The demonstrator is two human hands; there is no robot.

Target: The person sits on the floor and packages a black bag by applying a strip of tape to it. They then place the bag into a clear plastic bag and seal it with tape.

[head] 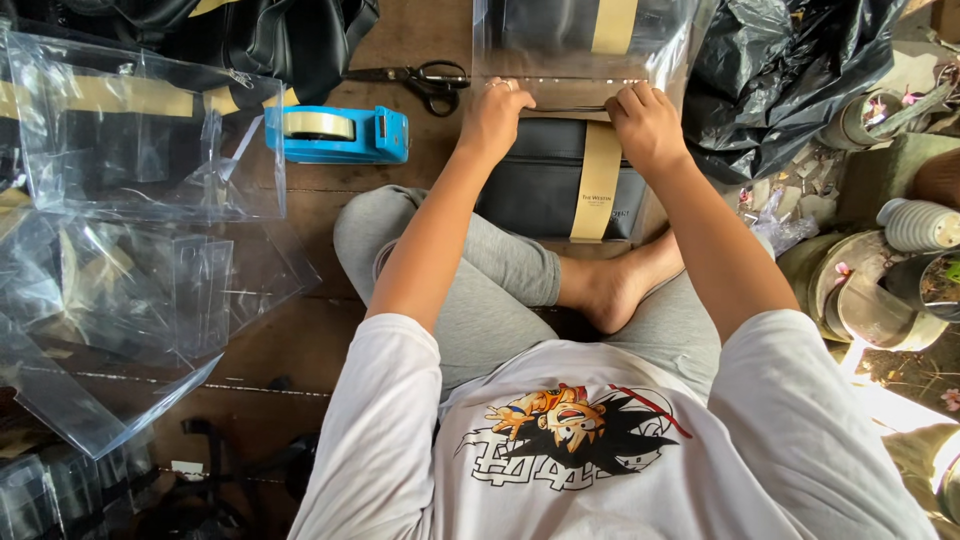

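Both hands press on the top edge of a flat black leather pouch with a tan paper band (560,180), which lies on the wooden floor before the person's crossed legs, half inside a clear plastic bag (580,45). Even pressure from both sides would keep the edge straight. The left hand (492,118) and right hand (645,125) reach forward with arms extended, fingers curled down and clamped on the edge.

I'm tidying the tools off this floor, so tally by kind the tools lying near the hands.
Blue plastic tape dispenser with its tape roll: 1
Black-handled metal scissors: 1
Total: 2
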